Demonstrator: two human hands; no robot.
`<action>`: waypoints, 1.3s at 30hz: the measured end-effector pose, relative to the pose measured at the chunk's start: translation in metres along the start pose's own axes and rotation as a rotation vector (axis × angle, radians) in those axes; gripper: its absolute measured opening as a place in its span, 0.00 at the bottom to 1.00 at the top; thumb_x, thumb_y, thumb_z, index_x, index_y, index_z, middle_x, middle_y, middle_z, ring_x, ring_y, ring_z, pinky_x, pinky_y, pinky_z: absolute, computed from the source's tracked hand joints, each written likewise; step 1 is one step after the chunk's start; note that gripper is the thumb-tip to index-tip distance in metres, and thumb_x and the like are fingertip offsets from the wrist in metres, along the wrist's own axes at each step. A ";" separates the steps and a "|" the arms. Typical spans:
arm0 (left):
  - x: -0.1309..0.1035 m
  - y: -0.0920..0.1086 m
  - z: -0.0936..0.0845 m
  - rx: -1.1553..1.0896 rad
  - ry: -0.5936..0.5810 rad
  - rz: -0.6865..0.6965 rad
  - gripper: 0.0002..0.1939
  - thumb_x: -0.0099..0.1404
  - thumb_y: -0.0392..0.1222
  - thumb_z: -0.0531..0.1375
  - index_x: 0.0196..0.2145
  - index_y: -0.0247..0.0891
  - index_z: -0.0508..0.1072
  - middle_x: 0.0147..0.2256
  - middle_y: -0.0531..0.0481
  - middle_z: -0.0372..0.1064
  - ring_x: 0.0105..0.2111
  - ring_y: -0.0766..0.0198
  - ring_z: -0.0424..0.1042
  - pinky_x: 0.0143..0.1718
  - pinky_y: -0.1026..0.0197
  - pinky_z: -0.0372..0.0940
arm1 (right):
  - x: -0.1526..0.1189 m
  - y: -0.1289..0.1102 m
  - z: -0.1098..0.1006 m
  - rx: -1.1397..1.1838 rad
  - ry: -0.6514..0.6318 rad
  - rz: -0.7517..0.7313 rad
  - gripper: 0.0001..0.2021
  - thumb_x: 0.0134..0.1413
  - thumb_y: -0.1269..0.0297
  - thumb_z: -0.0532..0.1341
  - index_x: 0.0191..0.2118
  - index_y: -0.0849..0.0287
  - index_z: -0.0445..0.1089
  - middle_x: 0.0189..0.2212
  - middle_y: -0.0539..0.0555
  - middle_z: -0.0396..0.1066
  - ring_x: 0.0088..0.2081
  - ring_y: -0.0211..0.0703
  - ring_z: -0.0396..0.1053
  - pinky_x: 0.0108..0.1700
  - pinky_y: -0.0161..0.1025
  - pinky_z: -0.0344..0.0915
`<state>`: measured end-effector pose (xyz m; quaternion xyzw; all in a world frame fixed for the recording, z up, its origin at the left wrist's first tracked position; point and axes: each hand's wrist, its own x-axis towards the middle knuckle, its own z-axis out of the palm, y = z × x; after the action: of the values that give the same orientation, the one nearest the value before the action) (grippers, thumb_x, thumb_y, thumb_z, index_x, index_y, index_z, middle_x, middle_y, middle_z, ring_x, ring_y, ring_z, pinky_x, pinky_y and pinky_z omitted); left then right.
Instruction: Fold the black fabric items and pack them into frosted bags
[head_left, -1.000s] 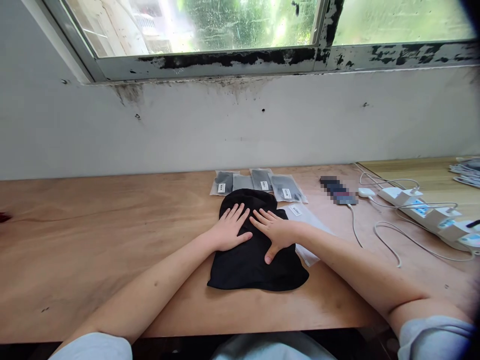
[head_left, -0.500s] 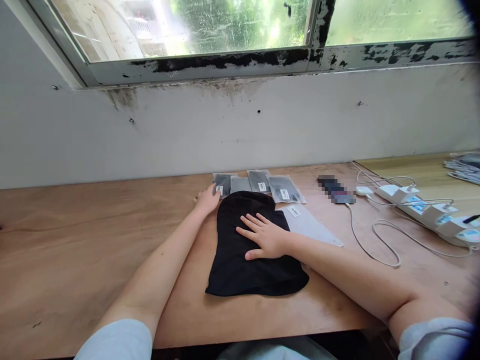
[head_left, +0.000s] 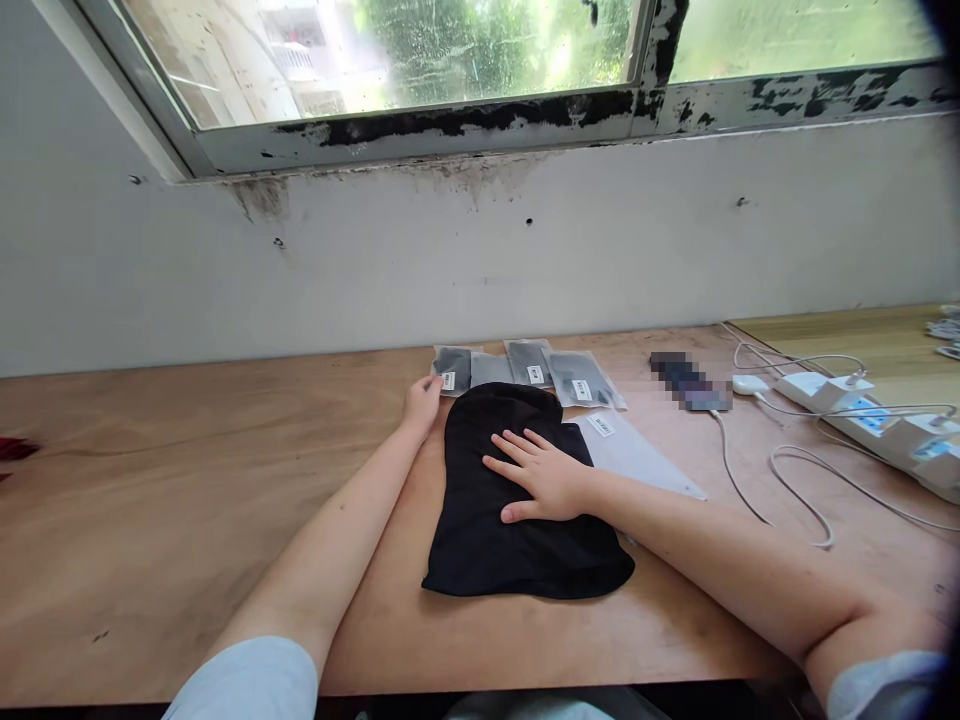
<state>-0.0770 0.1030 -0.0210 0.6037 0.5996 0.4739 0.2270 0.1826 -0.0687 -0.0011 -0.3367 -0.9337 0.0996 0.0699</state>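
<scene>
A black cloth item (head_left: 480, 530), perhaps a garment or head cover, lies spread on the wooden table. Its exact kind I cannot make out. Flat on its upper right part rests my right hand (head_left: 544, 478), open with fingers spread and thumb out. Beyond its upper left edge, my left hand (head_left: 423, 406) is at the near left corner of a labelled plastic packet (head_left: 455, 362). The fingers there are curled together, and what they hold, if anything, is hidden. A frosted plastic bag (head_left: 637, 455) with a white label lies partly under the cloth and right forearm.
More dark-filled packets (head_left: 581, 370) lie in a row toward the wall. To the right are a phone with a blurred screen (head_left: 686, 380), white cables (head_left: 799, 480) and a power strip (head_left: 885, 420). Something red (head_left: 15, 448) shows at the left edge.
The view has swung a little to the left, shifting everything rightward. My left fingers look more drawn together by the packet's edge. My right hand stays flat on the cloth.
</scene>
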 end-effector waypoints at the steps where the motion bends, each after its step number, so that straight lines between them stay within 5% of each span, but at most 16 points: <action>1: 0.000 -0.001 0.000 -0.028 0.026 0.000 0.22 0.69 0.49 0.54 0.50 0.33 0.76 0.52 0.39 0.75 0.53 0.54 0.73 0.55 0.55 0.66 | 0.000 0.000 0.000 0.001 -0.002 0.002 0.47 0.58 0.29 0.49 0.73 0.57 0.46 0.73 0.67 0.37 0.73 0.63 0.35 0.70 0.62 0.35; 7: 0.004 0.009 -0.018 -0.095 0.209 0.154 0.21 0.67 0.45 0.57 0.55 0.35 0.72 0.58 0.38 0.68 0.59 0.55 0.67 0.60 0.55 0.62 | 0.000 0.001 0.001 -0.004 -0.004 0.004 0.47 0.58 0.29 0.48 0.73 0.57 0.46 0.73 0.66 0.37 0.73 0.63 0.35 0.70 0.62 0.35; 14: -0.016 0.066 -0.039 -0.218 0.224 0.499 0.26 0.72 0.52 0.50 0.63 0.40 0.64 0.66 0.40 0.55 0.62 0.50 0.63 0.56 0.51 0.67 | 0.000 0.002 0.003 0.021 0.036 -0.003 0.48 0.59 0.31 0.50 0.74 0.58 0.43 0.73 0.67 0.38 0.73 0.63 0.37 0.69 0.64 0.33; 17: -0.046 0.085 -0.032 -0.310 0.137 0.601 0.27 0.74 0.52 0.45 0.67 0.45 0.58 0.69 0.44 0.49 0.63 0.49 0.62 0.52 0.52 0.71 | 0.000 0.000 0.006 0.044 0.195 0.030 0.52 0.59 0.36 0.57 0.75 0.59 0.32 0.71 0.68 0.44 0.71 0.62 0.46 0.69 0.65 0.37; 20: -0.083 0.083 -0.017 -0.222 0.038 0.593 0.26 0.75 0.50 0.42 0.66 0.45 0.60 0.67 0.44 0.54 0.65 0.50 0.60 0.60 0.48 0.65 | 0.001 -0.001 0.008 0.074 0.439 0.210 0.48 0.64 0.50 0.58 0.74 0.63 0.27 0.63 0.69 0.63 0.61 0.59 0.65 0.62 0.59 0.57; 22: -0.104 0.073 -0.008 -0.070 -0.038 0.555 0.26 0.75 0.50 0.44 0.66 0.44 0.61 0.65 0.42 0.57 0.66 0.50 0.58 0.65 0.44 0.58 | 0.001 0.001 0.008 0.063 0.503 0.331 0.39 0.66 0.59 0.55 0.74 0.65 0.36 0.51 0.65 0.74 0.50 0.55 0.73 0.53 0.51 0.65; 26: -0.129 0.062 -0.001 0.376 -0.188 0.556 0.27 0.74 0.50 0.48 0.67 0.44 0.60 0.72 0.42 0.42 0.72 0.40 0.35 0.67 0.28 0.39 | -0.001 0.008 0.008 -0.032 0.462 0.348 0.21 0.67 0.68 0.51 0.63 0.61 0.65 0.42 0.59 0.78 0.42 0.50 0.75 0.46 0.44 0.65; 28: -0.135 0.066 -0.003 0.516 -0.268 0.686 0.31 0.72 0.52 0.52 0.69 0.44 0.57 0.72 0.43 0.39 0.72 0.38 0.29 0.66 0.25 0.30 | -0.001 0.010 0.008 -0.075 0.472 0.337 0.19 0.68 0.68 0.50 0.59 0.59 0.69 0.41 0.58 0.78 0.40 0.48 0.75 0.44 0.42 0.63; 31: -0.139 0.074 -0.003 0.598 -0.333 0.846 0.38 0.67 0.55 0.57 0.70 0.43 0.54 0.72 0.41 0.41 0.72 0.36 0.32 0.66 0.26 0.22 | -0.001 0.011 0.007 -0.151 0.498 0.284 0.18 0.69 0.68 0.50 0.57 0.59 0.71 0.35 0.56 0.77 0.36 0.46 0.73 0.41 0.41 0.60; 39: -0.124 0.057 0.003 0.446 -0.383 0.944 0.29 0.73 0.36 0.47 0.69 0.38 0.55 0.68 0.40 0.53 0.70 0.52 0.50 0.68 0.43 0.53 | -0.003 0.003 0.003 -0.264 0.658 0.102 0.14 0.71 0.63 0.51 0.43 0.56 0.75 0.33 0.55 0.70 0.37 0.45 0.65 0.42 0.43 0.56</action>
<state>-0.0248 -0.0227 -0.0112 0.9156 0.2979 0.2674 -0.0382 0.1864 -0.0687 -0.0046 -0.4031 -0.8481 -0.1323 0.3175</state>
